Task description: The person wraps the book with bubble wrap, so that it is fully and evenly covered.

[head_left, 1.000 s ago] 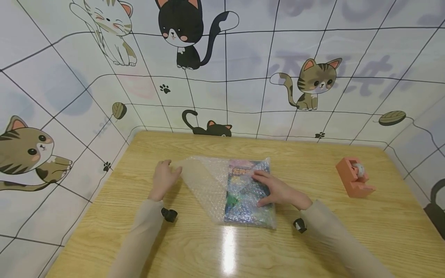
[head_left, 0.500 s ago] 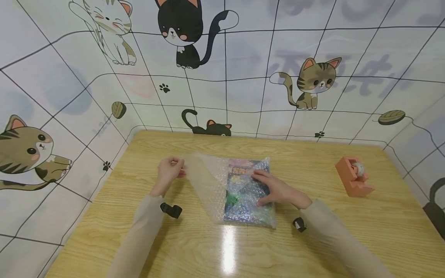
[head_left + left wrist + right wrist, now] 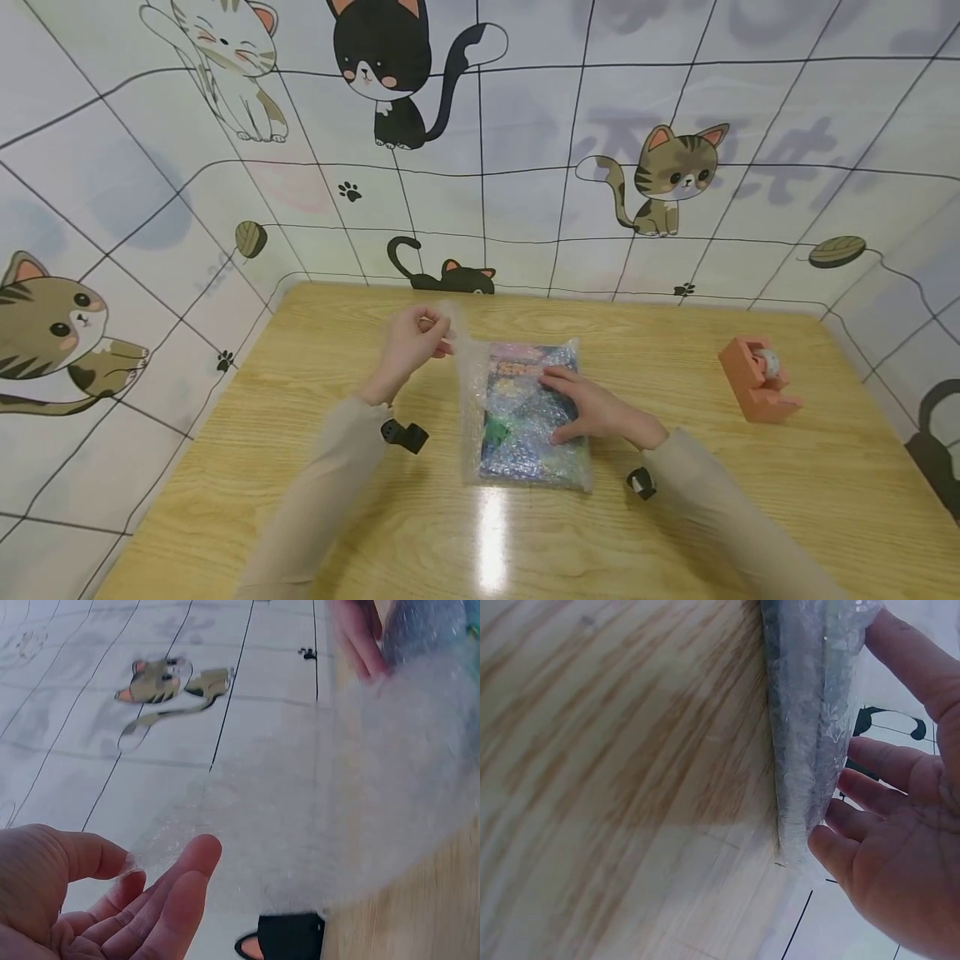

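Note:
A colourful book, seen through bubble wrap, lies flat on the wooden table. My left hand pinches a corner of the loose flap between thumb and fingers, holding it raised at the book's left. In the left wrist view the see-through flap stretches from the fingertips toward the book. My right hand rests on the right part of the wrapped book with its fingers spread. The right wrist view shows those fingertips along the wrapped edge.
A pink tape dispenser with a roll of tape stands at the right of the table. A cat-printed cloth encloses the back and sides.
My left hand has taken hold of the bubble wrap's loose corner, lifted it and carried it right toward the book. My right hand stays on the book.

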`<action>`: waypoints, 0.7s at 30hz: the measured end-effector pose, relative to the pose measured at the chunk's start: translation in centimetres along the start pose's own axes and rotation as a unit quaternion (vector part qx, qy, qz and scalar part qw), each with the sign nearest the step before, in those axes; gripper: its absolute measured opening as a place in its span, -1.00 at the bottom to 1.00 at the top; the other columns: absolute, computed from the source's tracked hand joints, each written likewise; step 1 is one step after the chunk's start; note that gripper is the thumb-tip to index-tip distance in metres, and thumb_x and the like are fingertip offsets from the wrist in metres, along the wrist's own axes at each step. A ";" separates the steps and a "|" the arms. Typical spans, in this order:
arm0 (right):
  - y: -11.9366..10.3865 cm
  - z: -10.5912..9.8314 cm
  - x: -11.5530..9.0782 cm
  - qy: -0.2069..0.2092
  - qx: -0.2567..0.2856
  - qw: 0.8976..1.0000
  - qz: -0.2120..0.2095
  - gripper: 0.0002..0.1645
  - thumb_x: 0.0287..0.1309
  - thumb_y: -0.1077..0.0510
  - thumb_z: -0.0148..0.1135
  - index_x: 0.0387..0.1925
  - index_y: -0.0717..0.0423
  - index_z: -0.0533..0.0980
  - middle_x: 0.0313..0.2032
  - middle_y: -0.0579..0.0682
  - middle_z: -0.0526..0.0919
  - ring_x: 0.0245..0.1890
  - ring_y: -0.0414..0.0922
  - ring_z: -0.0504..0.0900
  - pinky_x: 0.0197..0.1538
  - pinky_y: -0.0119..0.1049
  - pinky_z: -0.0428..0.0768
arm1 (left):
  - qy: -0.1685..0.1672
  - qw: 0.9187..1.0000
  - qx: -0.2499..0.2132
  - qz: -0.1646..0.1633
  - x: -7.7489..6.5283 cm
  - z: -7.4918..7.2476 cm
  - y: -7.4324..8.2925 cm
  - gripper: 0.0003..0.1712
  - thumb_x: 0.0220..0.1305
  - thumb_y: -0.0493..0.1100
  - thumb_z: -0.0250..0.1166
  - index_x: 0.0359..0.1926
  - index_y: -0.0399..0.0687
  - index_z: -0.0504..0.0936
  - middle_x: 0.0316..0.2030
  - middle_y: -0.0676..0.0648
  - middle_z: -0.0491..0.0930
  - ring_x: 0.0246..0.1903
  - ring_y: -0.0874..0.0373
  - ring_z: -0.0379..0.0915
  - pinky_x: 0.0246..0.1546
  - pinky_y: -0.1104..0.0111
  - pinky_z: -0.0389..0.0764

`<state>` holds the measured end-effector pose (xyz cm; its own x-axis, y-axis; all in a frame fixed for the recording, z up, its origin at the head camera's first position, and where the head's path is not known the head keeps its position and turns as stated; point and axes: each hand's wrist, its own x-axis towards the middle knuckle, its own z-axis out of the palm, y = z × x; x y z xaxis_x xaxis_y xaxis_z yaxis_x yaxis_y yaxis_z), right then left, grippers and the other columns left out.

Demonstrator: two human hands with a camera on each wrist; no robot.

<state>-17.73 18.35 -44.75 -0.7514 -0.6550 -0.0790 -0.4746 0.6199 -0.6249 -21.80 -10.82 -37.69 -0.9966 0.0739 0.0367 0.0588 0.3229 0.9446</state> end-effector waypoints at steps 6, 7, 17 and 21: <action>0.3 0.0 -0.1 0.000 0.000 1.000 -0.002 0.07 -0.13 0.02 0.49 0.32 0.38 0.15 0.35 0.35 0.06 0.33 0.31 0.05 0.26 0.21 0.19 | -0.040 0.998 0.022 0.053 0.7 3.5 1.3 -0.86 0.27 -0.30 0.12 -0.39 -0.31 0.52 -0.52 -0.28 0.64 -0.58 -0.10 0.62 -0.60 0.38 0.63; 0.4 0.0 0.0 0.000 0.003 1.000 -0.001 0.07 -0.12 0.02 0.48 0.32 0.37 0.16 0.36 0.34 0.06 0.33 0.30 0.04 0.26 0.20 0.18 | -0.046 0.997 0.022 0.058 0.8 4.1 1.4 -0.87 0.26 -0.31 0.12 -0.39 -0.31 0.52 -0.52 -0.27 0.64 -0.60 -0.05 0.62 -0.60 0.38 0.63; 0.5 0.0 -0.1 0.013 0.008 1.000 -0.013 0.04 -0.14 0.05 0.50 0.30 0.40 0.19 0.35 0.34 0.09 0.33 0.29 0.07 0.28 0.19 0.17 | -0.105 0.986 0.063 0.112 1.1 9.8 2.0 -0.92 0.23 -0.35 0.13 -0.39 -0.29 0.51 -0.59 -0.21 0.60 -0.64 0.00 0.60 -0.72 0.49 0.50; 0.5 0.0 -0.1 0.018 0.008 1.000 -0.013 0.08 -0.16 0.05 0.51 0.33 0.36 0.16 0.36 0.31 0.09 0.33 0.27 0.07 0.28 0.17 0.18 | -0.110 0.983 0.069 0.131 1.1 11.3 1.8 -0.92 0.22 -0.37 0.14 -0.42 -0.31 0.51 -0.65 -0.14 0.58 -0.71 0.10 0.56 -0.75 0.51 0.47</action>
<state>-17.90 18.68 -45.05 -0.7549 -0.6550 -0.0344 -0.4874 0.5953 -0.6388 -22.17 0.55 -39.63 -0.9107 0.3685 0.1869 0.3336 0.3888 0.8588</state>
